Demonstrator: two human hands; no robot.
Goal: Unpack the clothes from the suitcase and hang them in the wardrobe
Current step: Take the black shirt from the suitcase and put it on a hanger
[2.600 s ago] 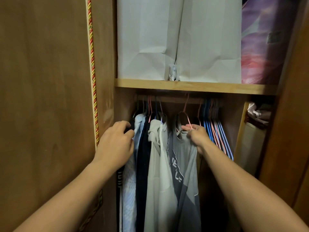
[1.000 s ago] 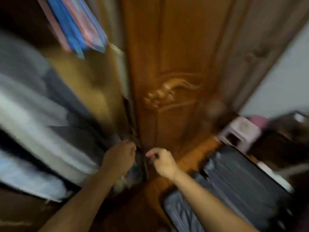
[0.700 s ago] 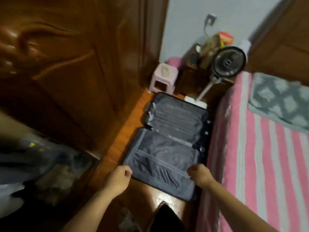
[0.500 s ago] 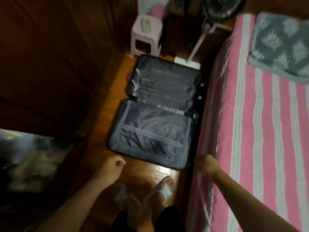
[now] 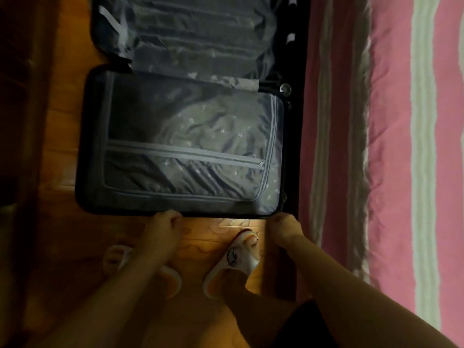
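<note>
We find the left hand point(image 5: 163, 228) and right hand point(image 5: 283, 227) at the near edge of the open suitcase point(image 5: 180, 144), fingers curled; whether they grip it we cannot tell. The suitcase lies flat on the wooden floor point(image 5: 62, 136) (lining zipped), beside the pink-striped bed point(image 5: 391, 146).

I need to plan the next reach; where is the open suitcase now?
In the head view the suitcase lies open on the wooden floor, left of the pink striped bed, just beyond both hands.
</note>
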